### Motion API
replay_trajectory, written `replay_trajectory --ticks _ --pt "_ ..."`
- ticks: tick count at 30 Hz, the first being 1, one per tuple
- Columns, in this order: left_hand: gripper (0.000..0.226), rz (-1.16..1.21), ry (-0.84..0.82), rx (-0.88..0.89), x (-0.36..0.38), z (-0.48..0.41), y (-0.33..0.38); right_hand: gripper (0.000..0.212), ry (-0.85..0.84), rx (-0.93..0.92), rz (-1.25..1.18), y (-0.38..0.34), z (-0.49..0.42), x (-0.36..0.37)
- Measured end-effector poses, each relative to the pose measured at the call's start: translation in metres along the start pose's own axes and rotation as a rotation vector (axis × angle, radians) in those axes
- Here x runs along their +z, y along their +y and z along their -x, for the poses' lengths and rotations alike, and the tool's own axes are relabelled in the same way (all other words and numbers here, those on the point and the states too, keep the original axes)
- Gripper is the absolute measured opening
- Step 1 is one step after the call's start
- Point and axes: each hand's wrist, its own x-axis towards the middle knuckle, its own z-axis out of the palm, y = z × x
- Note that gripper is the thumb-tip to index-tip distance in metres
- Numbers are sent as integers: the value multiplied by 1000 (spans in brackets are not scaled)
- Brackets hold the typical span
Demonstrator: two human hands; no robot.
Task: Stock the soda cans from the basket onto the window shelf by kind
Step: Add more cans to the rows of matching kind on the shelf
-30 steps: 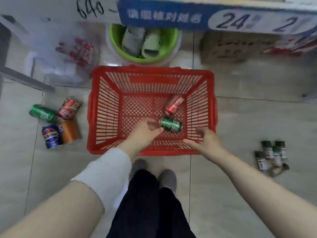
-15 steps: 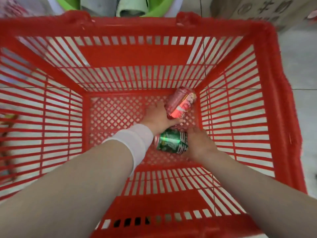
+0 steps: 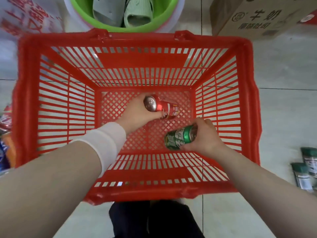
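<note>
Open overhead into basket [image 3: 137, 36]; bare floor along left wall; blocked mid-floor by red can [image 3: 167, 109], near-right corner by green can [image 3: 178, 138].

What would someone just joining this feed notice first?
The big red slatted plastic basket fills the middle of the view. Inside it, the left hand grips a red aluminium soda can over the middle of the basket floor, and the right hand grips a green aluminium soda can near the right wall. Just beyond the basket's far rim, a lime-green plastic tub holds pale slippers.
</note>
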Motion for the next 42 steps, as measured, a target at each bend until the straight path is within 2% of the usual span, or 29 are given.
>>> replay_trajectory --ticks 2,8,13,15,19,22,24,26,28,30,32,35,38,40,42 --pt "63 24 63 4 -19 35 11 80 22 -2 -82 -7 31 -15" --pt "53 263 293 73 -91 174 66 64 41 -88 -553 -49 164 -88" --pt "51 503 401 80 -154 296 141 64 -92 -202 -796 -97 285 -174" --pt "47 554 438 89 -180 344 173 67 -138 -241 -873 -120 332 -207" --pt "44 620 508 118 -226 431 229 86 -193 -267 -1084 -164 414 -254" --pt "62 772 576 113 -252 482 257 90 -250 -276 -1272 -198 464 -274" --pt "75 867 607 104 -267 509 274 103 -288 -291 -1371 -224 493 -279" --pt "78 925 622 120 -282 531 291 100 -310 -297 -1448 -249 518 -280" --pt "68 1023 630 148 -296 551 307 81 -318 -305 -1531 -271 542 -280" --pt "77 1137 610 145 -313 569 320 73 -339 -333 -1622 -291 564 -282" --pt "94 1210 559 146 -333 585 328 78 -346 -352 -1653 -310 583 -284" --pt "99 1273 476 161 -363 605 332 82 -380 -331 -1663 -338 602 -286" --pt "118 1345 401 153 -385 616 335 99 -386 -296 -1617 -361 614 -292" --pt "120 1366 369 169 -400 623 340 108 -396 -308 -1567 -381 621 -303" --pt "118 1374 323 209 -415 629 351 104 -387 -375 -1522 -402 628 -321"
